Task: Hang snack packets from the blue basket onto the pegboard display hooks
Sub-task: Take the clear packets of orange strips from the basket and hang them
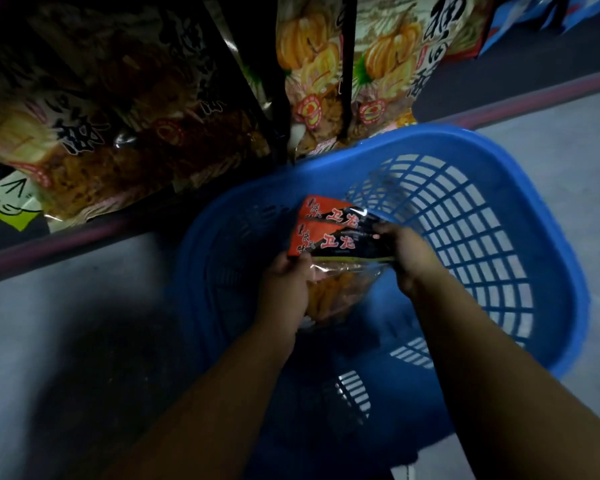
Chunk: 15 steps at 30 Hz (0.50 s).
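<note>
A blue plastic basket [482, 216] with latticed walls stands on the grey floor below me. Over its middle I hold two overlapping snack packets [333, 233] with red and black headers and clear bodies showing orange snacks. My left hand [286, 285] grips their lower left corner. My right hand [407, 254] pinches their right edge. The basket's bottom under my arms is dark and hard to make out.
Large snack bags hang on the display above: dark ones [111, 109] at the left, pumpkin-printed ones [347, 74] in the middle, blue ones [534, 19] at the far right. A dark base rail [84, 237] runs along the floor under them.
</note>
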{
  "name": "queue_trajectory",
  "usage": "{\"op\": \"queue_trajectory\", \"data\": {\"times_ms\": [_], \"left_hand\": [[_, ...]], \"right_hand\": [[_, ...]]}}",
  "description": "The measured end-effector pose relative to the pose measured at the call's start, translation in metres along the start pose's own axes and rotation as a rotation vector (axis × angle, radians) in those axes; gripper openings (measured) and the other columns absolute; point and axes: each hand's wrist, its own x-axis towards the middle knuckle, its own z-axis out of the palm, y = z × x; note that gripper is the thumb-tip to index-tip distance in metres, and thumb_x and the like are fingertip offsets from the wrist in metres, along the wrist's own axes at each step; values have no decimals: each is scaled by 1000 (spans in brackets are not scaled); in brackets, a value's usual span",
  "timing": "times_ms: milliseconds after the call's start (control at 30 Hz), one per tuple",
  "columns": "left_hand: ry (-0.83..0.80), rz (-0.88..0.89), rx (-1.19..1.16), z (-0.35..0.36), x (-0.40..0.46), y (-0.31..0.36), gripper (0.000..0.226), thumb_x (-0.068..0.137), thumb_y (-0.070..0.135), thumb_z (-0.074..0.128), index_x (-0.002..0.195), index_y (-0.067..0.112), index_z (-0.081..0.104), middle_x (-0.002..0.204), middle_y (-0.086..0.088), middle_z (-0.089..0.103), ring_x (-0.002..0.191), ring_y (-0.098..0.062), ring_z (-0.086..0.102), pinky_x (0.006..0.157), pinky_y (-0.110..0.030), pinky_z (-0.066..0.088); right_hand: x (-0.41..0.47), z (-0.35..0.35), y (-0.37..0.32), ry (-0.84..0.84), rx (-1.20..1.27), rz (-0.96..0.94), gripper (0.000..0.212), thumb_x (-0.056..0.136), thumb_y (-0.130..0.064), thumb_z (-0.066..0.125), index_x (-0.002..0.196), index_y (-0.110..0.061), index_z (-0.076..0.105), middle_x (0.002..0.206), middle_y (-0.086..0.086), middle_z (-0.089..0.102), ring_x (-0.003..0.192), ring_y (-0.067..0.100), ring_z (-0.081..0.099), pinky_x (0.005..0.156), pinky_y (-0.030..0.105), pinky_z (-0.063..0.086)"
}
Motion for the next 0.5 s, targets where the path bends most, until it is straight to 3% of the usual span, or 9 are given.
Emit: {"op": "queue_trajectory", "data": {"times_ms": [133,200,300,400,500], "left_hand": [[-52,122,1,-31,-53,31,16,94,31,54,87,22,65,92,-9,72,90,-28,67,84,-43,52],[-60,153,-53,-48,-89,54,18,94,29,53,83,21,64,78,-3,74,75,-19,69,72,-36,55],[-78,188,-157,-76,-153,98,17,95,25,52,82,20,62,63,6,72,54,-5,66,50,-16,50],[-74,271,-162,-107,-228,158,22,94,27,55,76,22,67,67,4,72,60,-7,67,59,-20,53],[-46,414,-159,-149,-303,232,17,88,29,59,74,24,69,70,0,72,69,-13,68,76,-35,55]], "right_hand": [[-84,1,-39,84,32,-165,14,86,-11,53,78,-16,63,75,0,63,68,13,55,63,24,41],[-134,5,-66,100,38,-263,8,84,-11,54,84,-11,62,76,4,62,72,14,54,66,25,41],[-216,10,-118,138,3,-423,17,89,-5,54,76,-12,63,61,-11,63,59,1,54,60,15,42],[-306,21,-175,133,-74,-540,21,91,-6,56,70,-4,62,63,-10,59,64,2,50,63,18,40],[-400,45,-234,100,-76,-622,32,92,-2,53,66,-19,59,53,-20,59,56,-8,49,58,11,41]]}}
